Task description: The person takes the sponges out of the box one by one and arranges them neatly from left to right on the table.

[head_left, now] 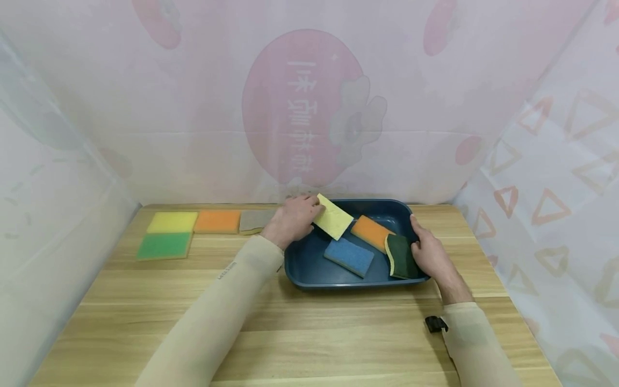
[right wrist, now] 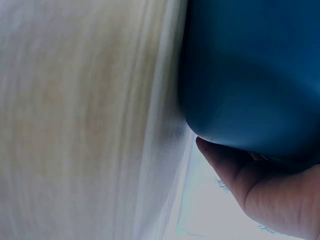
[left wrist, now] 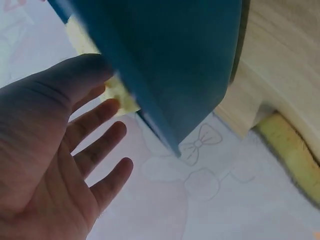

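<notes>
A dark blue tray (head_left: 355, 286) stands on the wooden table, its bottom bearing a blue sponge (head_left: 349, 257), an orange sponge (head_left: 371, 233) and a dark green sponge with a yellow side (head_left: 403, 260). At the tray's left rim, my left hand (head_left: 294, 217) pinches the corner of a pale yellow sponge (head_left: 333, 217), which lies tilted over the tray's inside. The left wrist view shows the other fingers spread beside the rim, with part of the yellow sponge (left wrist: 122, 97) behind. My right hand (head_left: 429, 252) grips the tray's right rim; in the right wrist view the thumb (right wrist: 235, 167) touches the outer wall.
Left of the tray, a row along the table's back edge holds a yellow sponge (head_left: 172, 222), an orange sponge (head_left: 217, 221) and a grey sponge (head_left: 253, 221). A green sponge (head_left: 164, 245) lies in front of the yellow one. Printed curtains (head_left: 203, 134) enclose the back and sides.
</notes>
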`<state>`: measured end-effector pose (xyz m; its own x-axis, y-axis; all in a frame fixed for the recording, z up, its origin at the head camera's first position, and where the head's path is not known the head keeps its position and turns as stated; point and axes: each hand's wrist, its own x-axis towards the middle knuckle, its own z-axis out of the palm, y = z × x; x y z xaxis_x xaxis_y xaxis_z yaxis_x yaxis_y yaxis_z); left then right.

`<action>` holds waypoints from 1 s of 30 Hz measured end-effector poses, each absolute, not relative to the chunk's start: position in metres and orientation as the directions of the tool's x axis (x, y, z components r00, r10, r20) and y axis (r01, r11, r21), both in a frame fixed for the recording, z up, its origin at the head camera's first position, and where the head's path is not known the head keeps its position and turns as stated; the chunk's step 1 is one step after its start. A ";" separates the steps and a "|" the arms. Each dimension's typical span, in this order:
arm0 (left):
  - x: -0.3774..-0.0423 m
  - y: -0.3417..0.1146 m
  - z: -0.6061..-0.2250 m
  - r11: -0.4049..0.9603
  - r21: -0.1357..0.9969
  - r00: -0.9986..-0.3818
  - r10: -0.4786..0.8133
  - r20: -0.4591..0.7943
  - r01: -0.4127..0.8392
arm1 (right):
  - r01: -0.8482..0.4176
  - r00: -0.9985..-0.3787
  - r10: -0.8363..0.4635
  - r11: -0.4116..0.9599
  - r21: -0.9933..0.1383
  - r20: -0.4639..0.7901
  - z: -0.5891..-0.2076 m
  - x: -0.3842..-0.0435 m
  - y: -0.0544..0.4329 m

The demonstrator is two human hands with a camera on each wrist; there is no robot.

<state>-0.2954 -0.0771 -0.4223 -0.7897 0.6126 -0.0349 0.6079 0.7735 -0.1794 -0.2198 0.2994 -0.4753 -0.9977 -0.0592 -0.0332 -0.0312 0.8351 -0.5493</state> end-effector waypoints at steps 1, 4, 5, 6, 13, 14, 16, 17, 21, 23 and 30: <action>-0.295 -0.078 -0.421 0.774 -0.191 -0.791 0.611 -0.028 0.604 | -0.032 -0.998 -0.059 0.834 -0.551 -0.033 -0.475 -0.220 0.299; -0.294 -0.079 -0.417 0.775 -0.212 -0.794 0.608 -0.012 0.596 | -0.035 -0.998 -0.061 0.832 -0.554 -0.029 -0.476 -0.221 0.299; -0.294 -0.080 -0.416 0.776 -0.209 -0.794 0.607 -0.010 0.596 | -0.033 -0.998 -0.060 0.830 -0.556 -0.029 -0.476 -0.221 0.299; -0.294 -0.080 -0.415 0.776 -0.203 -0.793 0.609 -0.008 0.598 | -0.034 -0.998 -0.060 0.830 -0.556 -0.028 -0.476 -0.221 0.299; -0.298 -0.075 -0.414 0.727 -0.153 -0.739 0.672 -0.043 0.670 | -0.034 -0.998 -0.056 0.832 -0.553 -0.024 -0.477 -0.222 0.299; -0.299 -0.075 -0.414 0.719 -0.155 -0.733 0.678 -0.060 0.677 | -0.034 -0.998 -0.056 0.833 -0.553 -0.023 -0.477 -0.221 0.299; -0.299 -0.073 -0.415 0.709 -0.165 -0.726 0.682 -0.091 0.686 | -0.034 -0.998 -0.054 0.834 -0.550 -0.021 -0.476 -0.221 0.298; -0.299 -0.073 -0.416 0.707 -0.170 -0.726 0.680 -0.102 0.686 | -0.034 -0.998 -0.054 0.836 -0.548 -0.020 -0.476 -0.221 0.298; -0.300 -0.072 -0.419 0.707 -0.180 -0.727 0.680 -0.096 0.684 | -0.028 -0.998 -0.050 0.837 -0.547 -0.024 -0.475 -0.221 0.297; -0.302 -0.072 -0.420 0.703 -0.188 -0.723 0.687 -0.070 0.686 | -0.029 -0.998 -0.051 0.838 -0.546 -0.025 -0.475 -0.221 0.296; -0.310 -0.072 -0.422 0.700 -0.202 -0.721 0.690 -0.056 0.685 | -0.039 -0.998 -0.059 0.843 -0.537 -0.021 -0.475 -0.221 0.297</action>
<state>-0.3102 -0.0720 -0.4220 -0.7214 0.6903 -0.0558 0.6852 0.6998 -0.2019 -0.2209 0.2970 -0.4753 -0.9980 -0.0590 -0.0205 -0.0388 0.8427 -0.5370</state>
